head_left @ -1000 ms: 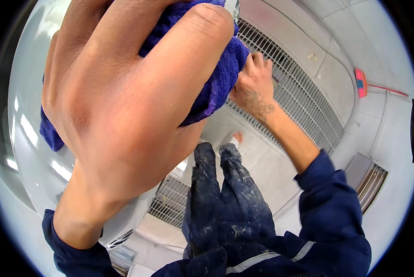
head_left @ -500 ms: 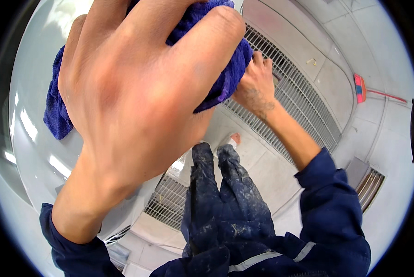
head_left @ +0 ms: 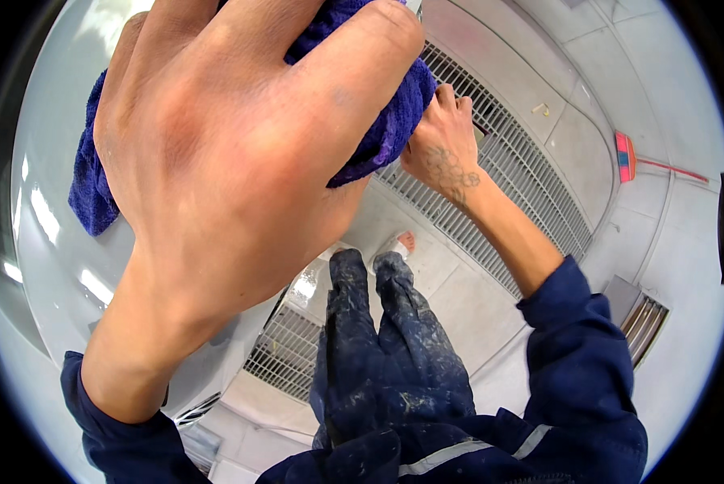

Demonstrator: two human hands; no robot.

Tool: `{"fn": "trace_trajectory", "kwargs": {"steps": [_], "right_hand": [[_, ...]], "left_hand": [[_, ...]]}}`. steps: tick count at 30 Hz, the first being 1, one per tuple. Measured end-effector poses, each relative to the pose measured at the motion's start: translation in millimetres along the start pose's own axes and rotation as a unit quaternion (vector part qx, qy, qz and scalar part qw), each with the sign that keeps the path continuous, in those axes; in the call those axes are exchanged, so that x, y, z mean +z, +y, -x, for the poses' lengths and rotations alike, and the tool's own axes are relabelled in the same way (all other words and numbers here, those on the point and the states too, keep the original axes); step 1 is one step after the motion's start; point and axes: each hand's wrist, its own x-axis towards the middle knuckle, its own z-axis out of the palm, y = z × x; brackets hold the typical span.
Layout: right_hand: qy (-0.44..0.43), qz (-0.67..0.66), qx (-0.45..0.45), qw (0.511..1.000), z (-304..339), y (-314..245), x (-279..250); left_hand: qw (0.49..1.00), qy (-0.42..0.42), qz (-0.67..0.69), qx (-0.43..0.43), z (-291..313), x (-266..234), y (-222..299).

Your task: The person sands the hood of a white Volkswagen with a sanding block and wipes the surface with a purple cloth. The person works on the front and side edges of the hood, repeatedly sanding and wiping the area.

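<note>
Large in the view, my left hand (head_left: 217, 153) lies over a bunched purple microfiber cloth (head_left: 96, 189), its thumb and fingers gripping the cloth. Folds of it show between the thumb and fingers and past the far side of the hand. Under and beside the cloth is a glossy pale vehicle body panel (head_left: 63, 282) with bright light reflections. Beyond the cloth's right edge, my right hand (head_left: 443, 149) is closed, its fingers curled. A small dark edge shows beside its knuckles, but what it holds is hidden.
A metal floor grating (head_left: 531, 185) runs along the right, and another grating (head_left: 285, 347) lies at lower left by my legs. A red-and-blue broom head (head_left: 625, 157) with a red handle rests by the right wall. A vent (head_left: 646, 327) sits low in that wall.
My left hand and the cloth have shifted slightly left and up in the view, as has the scene around them. My right hand has moved slightly left and stays closed.
</note>
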Motion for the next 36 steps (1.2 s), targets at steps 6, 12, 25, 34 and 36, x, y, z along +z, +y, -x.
{"fn": "trace_trajectory", "kwargs": {"steps": [6,12,25,34,36], "right_hand": [[-0.003,0.000,-0.020,1.000,6,-3,-5],[0.027,-0.006,-0.007,1.000,17,-10,3],[0.029,0.019,0.008,0.999,5,-2,8],[0.031,-0.011,-0.005,0.999,15,-3,4],[0.032,-0.010,-0.028,0.999,11,2,2]], "left_hand": [[1.000,-0.007,0.000,0.008,1,0,-1],[1.000,-0.013,0.001,0.018,0,-4,-1],[0.999,-0.018,0.000,0.027,-2,-4,-5],[0.999,-0.028,-0.001,0.032,-1,-4,-6],[0.999,-0.034,-0.006,0.032,-1,-5,-10]]}}
